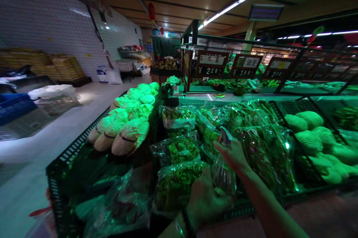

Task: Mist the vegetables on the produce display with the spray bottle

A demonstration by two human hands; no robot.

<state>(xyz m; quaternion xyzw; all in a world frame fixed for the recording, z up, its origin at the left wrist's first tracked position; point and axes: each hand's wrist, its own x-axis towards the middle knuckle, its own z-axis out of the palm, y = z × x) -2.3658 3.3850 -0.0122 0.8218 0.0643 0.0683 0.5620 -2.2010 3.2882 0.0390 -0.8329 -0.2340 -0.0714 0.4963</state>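
At the front edge of the produce display, left hand [205,199] is curled around the bottom of a clear plastic bag [223,174]; right hand [233,152] pinches the bag's top, fingers closed on it. Bag hangs upright between both hands, just above bagged leafy greens [176,184]. Wrapped cabbages [130,133] fill the black crate [60,163] to the left, well apart; price signs [212,64] behind

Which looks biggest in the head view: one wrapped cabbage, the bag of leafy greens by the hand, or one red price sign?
1. Bag of leafy greens, though it is nearest the camera.
2. Wrapped cabbage.
3. Red price sign, which is far back, so its real size is unsure.
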